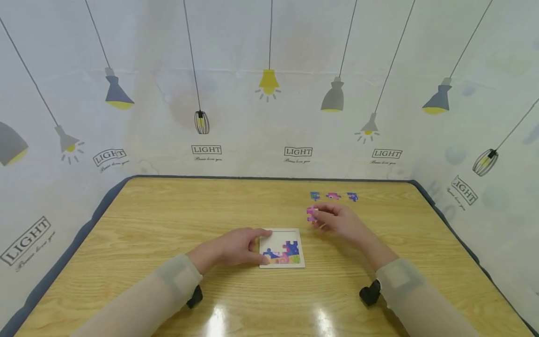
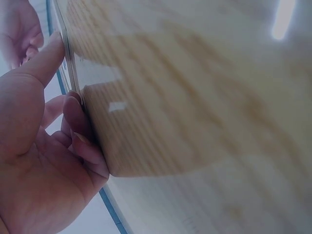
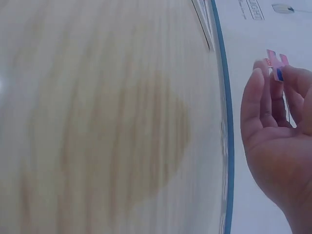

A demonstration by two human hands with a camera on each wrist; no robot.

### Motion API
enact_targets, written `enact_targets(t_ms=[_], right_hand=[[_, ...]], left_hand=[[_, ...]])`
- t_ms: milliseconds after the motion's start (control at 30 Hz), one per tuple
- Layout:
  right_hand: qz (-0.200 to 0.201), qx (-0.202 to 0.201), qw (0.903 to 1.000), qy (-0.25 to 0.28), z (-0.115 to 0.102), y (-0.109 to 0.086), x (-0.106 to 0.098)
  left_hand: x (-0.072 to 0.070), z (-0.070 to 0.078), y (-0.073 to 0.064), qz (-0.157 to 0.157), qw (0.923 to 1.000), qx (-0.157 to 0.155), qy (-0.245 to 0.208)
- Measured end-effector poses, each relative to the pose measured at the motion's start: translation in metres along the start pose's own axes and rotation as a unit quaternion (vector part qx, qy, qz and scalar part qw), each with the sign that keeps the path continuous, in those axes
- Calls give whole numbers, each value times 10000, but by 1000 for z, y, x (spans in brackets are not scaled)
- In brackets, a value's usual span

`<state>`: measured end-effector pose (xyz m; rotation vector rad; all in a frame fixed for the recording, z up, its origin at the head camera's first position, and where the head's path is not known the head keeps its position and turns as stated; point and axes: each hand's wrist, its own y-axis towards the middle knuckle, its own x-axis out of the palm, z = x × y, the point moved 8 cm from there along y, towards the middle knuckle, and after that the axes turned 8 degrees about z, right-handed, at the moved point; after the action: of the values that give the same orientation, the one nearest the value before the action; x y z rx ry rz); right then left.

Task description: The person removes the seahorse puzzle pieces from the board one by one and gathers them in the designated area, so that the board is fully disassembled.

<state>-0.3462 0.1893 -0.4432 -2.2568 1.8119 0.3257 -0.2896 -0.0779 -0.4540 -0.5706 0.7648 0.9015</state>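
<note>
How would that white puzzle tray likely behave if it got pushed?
The puzzle tray would probably slide rather than tip, lying flat on the glossy table. Looking thin, it is probably light. The left hand at its edge may limit sliding.

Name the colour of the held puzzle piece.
The puzzle piece is mostly pink with some blue, clearest in the right wrist view.

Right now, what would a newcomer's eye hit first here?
Probably the printed hanging lamps across the backdrop, above the wooden table. Next, the part-filled puzzle tray near mid-table, the left hand touching its left side. Then the pink puzzle piece pinched in the right hand, three loose pieces in a row beyond.
</note>
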Motion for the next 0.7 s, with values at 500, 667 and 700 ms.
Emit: enact_targets(t_ms=[500, 667, 700], right_hand=[[782, 440, 9957, -227, 25, 1, -65], [905, 738, 9892, -885, 40, 8, -80], [910, 782, 9884, -928, 43, 9, -82]], left_hand=[[-2, 3, -1, -6, 10000, 46, 16], [-2, 2, -1, -3, 10000, 39, 32], [-2, 2, -1, -1, 10000, 36, 30]])
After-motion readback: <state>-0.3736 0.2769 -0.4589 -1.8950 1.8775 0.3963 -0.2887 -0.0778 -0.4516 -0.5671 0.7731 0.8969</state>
